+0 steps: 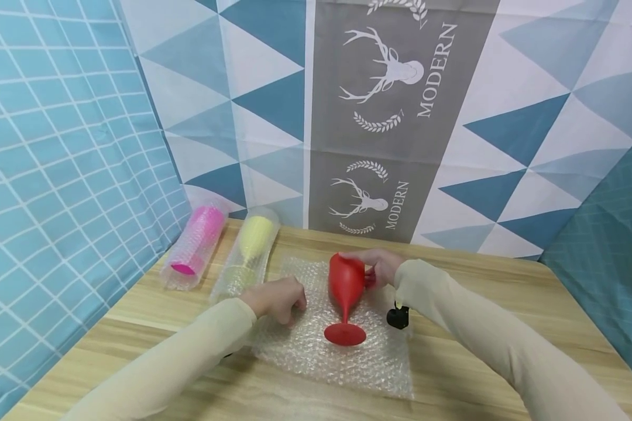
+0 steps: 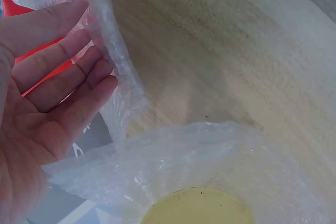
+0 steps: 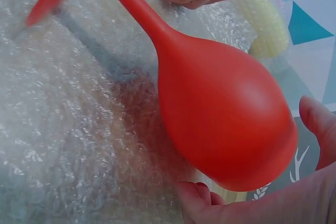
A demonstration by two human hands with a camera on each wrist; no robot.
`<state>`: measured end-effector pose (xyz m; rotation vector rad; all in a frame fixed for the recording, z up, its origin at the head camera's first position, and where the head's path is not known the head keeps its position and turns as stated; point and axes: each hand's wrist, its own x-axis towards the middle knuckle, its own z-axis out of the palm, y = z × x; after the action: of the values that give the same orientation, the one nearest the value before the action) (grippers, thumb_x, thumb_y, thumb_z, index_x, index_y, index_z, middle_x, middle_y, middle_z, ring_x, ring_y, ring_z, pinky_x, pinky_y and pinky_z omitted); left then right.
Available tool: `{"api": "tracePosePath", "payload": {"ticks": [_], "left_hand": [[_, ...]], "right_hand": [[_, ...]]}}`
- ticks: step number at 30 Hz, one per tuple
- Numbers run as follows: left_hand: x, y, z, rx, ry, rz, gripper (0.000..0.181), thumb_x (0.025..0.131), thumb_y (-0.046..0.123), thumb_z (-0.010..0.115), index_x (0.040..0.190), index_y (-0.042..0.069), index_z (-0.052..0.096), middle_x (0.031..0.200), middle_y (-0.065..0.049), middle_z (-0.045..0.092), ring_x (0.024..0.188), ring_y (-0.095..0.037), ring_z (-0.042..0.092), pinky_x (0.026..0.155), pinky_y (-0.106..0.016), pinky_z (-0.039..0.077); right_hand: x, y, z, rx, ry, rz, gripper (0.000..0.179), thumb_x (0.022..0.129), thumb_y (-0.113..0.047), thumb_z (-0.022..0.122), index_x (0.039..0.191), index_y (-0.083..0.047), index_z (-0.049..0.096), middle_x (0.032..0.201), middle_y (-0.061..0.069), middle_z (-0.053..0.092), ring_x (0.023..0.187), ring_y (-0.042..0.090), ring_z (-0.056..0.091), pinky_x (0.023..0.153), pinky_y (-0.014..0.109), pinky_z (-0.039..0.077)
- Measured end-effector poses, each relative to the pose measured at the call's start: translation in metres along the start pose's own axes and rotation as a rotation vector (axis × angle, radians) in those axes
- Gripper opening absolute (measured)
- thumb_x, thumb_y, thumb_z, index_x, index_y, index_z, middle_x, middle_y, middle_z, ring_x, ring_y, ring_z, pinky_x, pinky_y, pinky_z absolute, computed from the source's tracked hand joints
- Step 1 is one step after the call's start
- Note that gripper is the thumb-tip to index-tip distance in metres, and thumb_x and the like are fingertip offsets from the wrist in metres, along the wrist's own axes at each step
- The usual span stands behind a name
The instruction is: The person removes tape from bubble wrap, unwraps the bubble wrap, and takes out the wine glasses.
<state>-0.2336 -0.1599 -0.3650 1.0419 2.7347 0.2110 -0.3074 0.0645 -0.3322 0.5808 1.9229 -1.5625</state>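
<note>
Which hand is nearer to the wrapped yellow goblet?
Left. The left hand is close beside the base end of the wrapped yellow goblet. The right hand is farther off, beyond the left hand, holding the red goblet by its bowl.

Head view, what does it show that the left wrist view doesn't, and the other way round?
Only the head view shows the right hand gripping the red goblet, the wrapped pink item and the MODERN lettering.

Only the left wrist view shows the palm side of the left hand.

Both share that hand, the goblet, the bubble wrap sheet, the wooden table and, partly, the wrapped yellow item.
</note>
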Motion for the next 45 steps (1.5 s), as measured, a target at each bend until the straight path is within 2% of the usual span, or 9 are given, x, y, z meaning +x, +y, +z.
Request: {"api": "tracePosePath", "payload": {"ticks": [2, 12, 17, 20, 25, 30, 32, 37, 45], "left_hand": [[0.0, 0.001, 0.0, 0.003, 0.0, -0.004, 0.016, 0.063, 0.002, 0.082, 0.067, 0.008, 0.068, 0.067, 0.005, 0.065, 0.061, -0.002, 0.042, 0.063, -0.018, 0.047], [-0.001, 0.005, -0.001, 0.011, -0.01, -0.018, 0.016, 0.064, 0.002, 0.081, 0.069, 0.011, 0.068, 0.07, 0.006, 0.065, 0.065, -0.003, 0.044, 0.065, -0.02, 0.048], [-0.002, 0.007, -0.003, 0.014, -0.013, -0.015, 0.018, 0.064, 0.001, 0.081, 0.069, 0.012, 0.068, 0.068, 0.009, 0.062, 0.064, -0.003, 0.044, 0.064, -0.019, 0.046], [-0.001, 0.006, -0.002, 0.001, -0.018, -0.013, 0.02, 0.064, 0.0, 0.08, 0.064, 0.012, 0.064, 0.063, 0.011, 0.055, 0.061, -0.003, 0.04, 0.059, -0.018, 0.041], [0.0, 0.005, 0.002, 0.007, -0.019, 0.032, 0.029, 0.063, -0.002, 0.077, 0.058, 0.009, 0.051, 0.055, 0.009, 0.038, 0.055, -0.004, 0.031, 0.051, -0.018, 0.027], [0.0, 0.005, 0.006, 0.001, -0.006, 0.05, 0.017, 0.064, 0.0, 0.077, 0.063, 0.007, 0.062, 0.058, 0.009, 0.046, 0.056, -0.002, 0.034, 0.052, -0.015, 0.033], [0.0, 0.005, 0.008, 0.009, 0.0, 0.077, 0.014, 0.064, 0.0, 0.076, 0.065, 0.007, 0.064, 0.058, 0.009, 0.048, 0.056, -0.002, 0.034, 0.052, -0.015, 0.033], [-0.001, 0.002, 0.01, 0.029, 0.018, 0.14, 0.016, 0.063, -0.004, 0.072, 0.061, 0.005, 0.058, 0.056, 0.008, 0.041, 0.054, -0.002, 0.03, 0.049, -0.015, 0.026], [0.0, 0.001, 0.002, 0.06, 0.033, 0.148, 0.015, 0.062, -0.004, 0.073, 0.062, 0.006, 0.062, 0.057, 0.006, 0.048, 0.054, -0.003, 0.032, 0.048, -0.014, 0.03]], "right_hand": [[0.002, 0.001, -0.001, 0.001, -0.002, 0.001, 0.092, 0.077, -0.038, 0.078, 0.145, -0.005, 0.025, 0.141, 0.023, 0.039, 0.125, 0.034, 0.045, 0.113, 0.044, 0.042], [0.007, 0.006, -0.003, -0.001, -0.021, 0.002, 0.097, 0.075, -0.04, 0.08, 0.143, 0.001, 0.025, 0.142, 0.025, 0.036, 0.128, 0.041, 0.044, 0.107, 0.049, 0.046], [0.007, 0.005, -0.004, 0.028, -0.037, 0.015, 0.094, 0.075, -0.037, 0.081, 0.143, -0.001, 0.026, 0.142, 0.023, 0.036, 0.126, 0.038, 0.044, 0.106, 0.047, 0.047], [0.007, 0.005, -0.003, 0.055, -0.049, 0.031, 0.093, 0.074, -0.035, 0.081, 0.142, -0.001, 0.028, 0.141, 0.021, 0.038, 0.126, 0.036, 0.044, 0.106, 0.046, 0.048], [0.01, 0.007, -0.002, 0.068, -0.054, 0.043, 0.091, 0.074, -0.033, 0.082, 0.14, 0.0, 0.029, 0.137, 0.018, 0.04, 0.124, 0.034, 0.045, 0.105, 0.047, 0.048], [0.013, 0.009, -0.004, 0.059, -0.051, 0.025, 0.089, 0.073, -0.031, 0.081, 0.138, 0.001, 0.029, 0.134, 0.019, 0.041, 0.121, 0.034, 0.045, 0.105, 0.048, 0.048], [0.013, 0.01, -0.006, 0.056, -0.051, 0.021, 0.089, 0.074, -0.031, 0.081, 0.139, 0.001, 0.029, 0.135, 0.019, 0.041, 0.121, 0.034, 0.045, 0.106, 0.047, 0.048], [0.011, 0.01, -0.01, 0.067, -0.081, 0.008, 0.091, 0.075, -0.031, 0.079, 0.141, 0.001, 0.026, 0.14, 0.02, 0.039, 0.125, 0.035, 0.044, 0.11, 0.044, 0.044], [0.004, 0.008, -0.016, 0.106, -0.135, -0.058, 0.085, 0.079, -0.03, 0.077, 0.14, 0.001, 0.027, 0.132, 0.016, 0.039, 0.12, 0.032, 0.042, 0.112, 0.044, 0.043]]}}
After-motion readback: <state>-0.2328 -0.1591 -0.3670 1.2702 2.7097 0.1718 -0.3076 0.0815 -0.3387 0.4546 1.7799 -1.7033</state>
